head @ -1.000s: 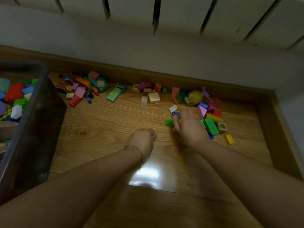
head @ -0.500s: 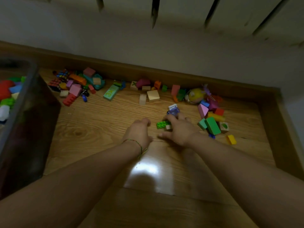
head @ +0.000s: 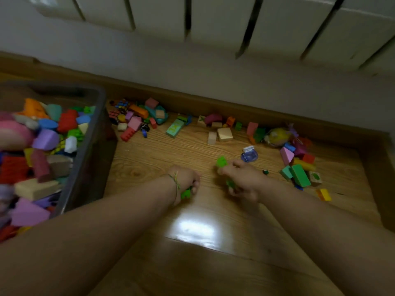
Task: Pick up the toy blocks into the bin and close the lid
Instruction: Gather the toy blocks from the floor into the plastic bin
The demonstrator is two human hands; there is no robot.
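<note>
dark plastic bin (head: pixel 94 129) at left, heaped with binned blocks (head: pixel 44 139), mixed colours, wedges and cuboids. left hand (head: pixel 186 178) low over the glossy wood floor (head: pixel 162 154), fingers curled round a green brick (head: pixel 186 193). right hand (head: pixel 243 178) pinches a bright green block (head: pixel 221 161) at its fingertips. loose blocks (head: pixel 224 134) lie scattered along the baseboard. edges motion-blurred.

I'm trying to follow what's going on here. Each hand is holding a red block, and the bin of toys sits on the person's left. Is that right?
Not quite: the blocks in the hands are green, not red. The head view shows the left hand gripping a green block and the right hand holding green pieces. The bin of toys does sit on the person's left.
</note>
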